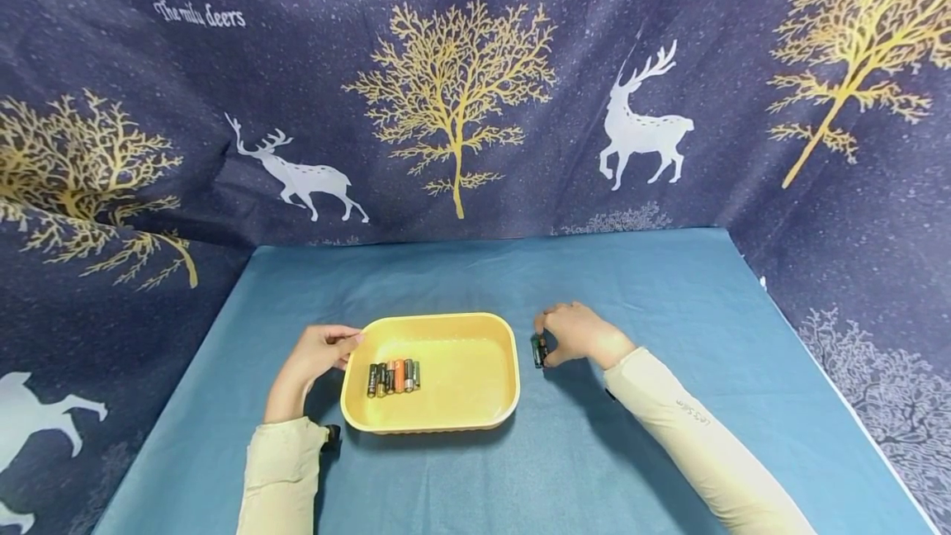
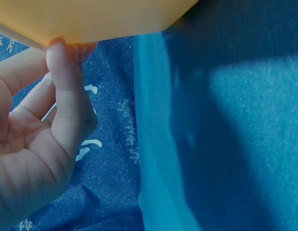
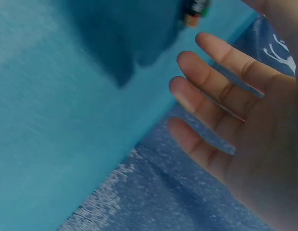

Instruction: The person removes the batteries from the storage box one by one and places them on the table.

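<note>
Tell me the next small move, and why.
Likely the right hand should pinch and lift a loose battery beside the yellow tray: that hand is at the battery, the left hand holds the tray, and other batteries lie inside.

The tray point(image 1: 461, 374) is yellow, the batteries point(image 1: 390, 378) mostly black, the tablecloth point(image 1: 490, 485) blue, the backdrop point(image 1: 565, 172) deer-patterned navy.

The blue-covered table point(image 1: 446, 481) bears a yellow tray point(image 1: 464, 378) and, to its right, batteries point(image 1: 538, 351).

Backdrop point(image 1: 572, 106): “Happy everyday”, “The milu deers” (white)
</note>
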The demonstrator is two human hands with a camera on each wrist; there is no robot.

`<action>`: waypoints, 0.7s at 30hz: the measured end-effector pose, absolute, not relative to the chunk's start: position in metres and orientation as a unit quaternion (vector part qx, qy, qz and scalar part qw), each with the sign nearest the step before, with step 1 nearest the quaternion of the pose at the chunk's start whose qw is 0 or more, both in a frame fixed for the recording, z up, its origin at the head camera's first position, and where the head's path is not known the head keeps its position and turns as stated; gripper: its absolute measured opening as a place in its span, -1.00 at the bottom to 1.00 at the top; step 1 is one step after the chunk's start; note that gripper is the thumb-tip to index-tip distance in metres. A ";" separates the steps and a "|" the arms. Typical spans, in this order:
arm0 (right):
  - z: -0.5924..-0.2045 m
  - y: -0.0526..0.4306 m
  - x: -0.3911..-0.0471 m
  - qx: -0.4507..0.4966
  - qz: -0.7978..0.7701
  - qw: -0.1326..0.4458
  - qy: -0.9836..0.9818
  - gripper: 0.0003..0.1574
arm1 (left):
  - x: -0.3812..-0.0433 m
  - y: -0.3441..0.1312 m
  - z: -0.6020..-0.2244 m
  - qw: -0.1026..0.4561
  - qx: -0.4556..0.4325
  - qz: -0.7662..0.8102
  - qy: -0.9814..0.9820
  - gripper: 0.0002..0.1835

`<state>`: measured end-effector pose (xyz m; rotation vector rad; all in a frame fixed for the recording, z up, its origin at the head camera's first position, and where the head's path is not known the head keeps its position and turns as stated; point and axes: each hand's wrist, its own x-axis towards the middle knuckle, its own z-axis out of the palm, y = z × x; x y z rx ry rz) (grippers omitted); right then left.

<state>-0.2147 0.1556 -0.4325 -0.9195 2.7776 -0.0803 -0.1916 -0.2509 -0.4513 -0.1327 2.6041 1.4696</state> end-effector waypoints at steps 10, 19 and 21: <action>-0.403 0.148 -0.215 -0.316 -0.030 0.079 0.945 -0.43 | -0.191 -0.252 -0.452 0.079 -0.041 0.492 0.866 -0.66; -0.383 0.134 -0.217 -0.336 -0.041 0.066 0.939 -0.52 | -0.191 -0.251 -0.450 0.081 -0.048 0.491 0.866 -0.67; -0.379 0.129 -0.218 -0.343 -0.041 0.065 0.936 -0.54 | -0.191 -0.251 -0.450 0.081 -0.046 0.491 0.866 -0.66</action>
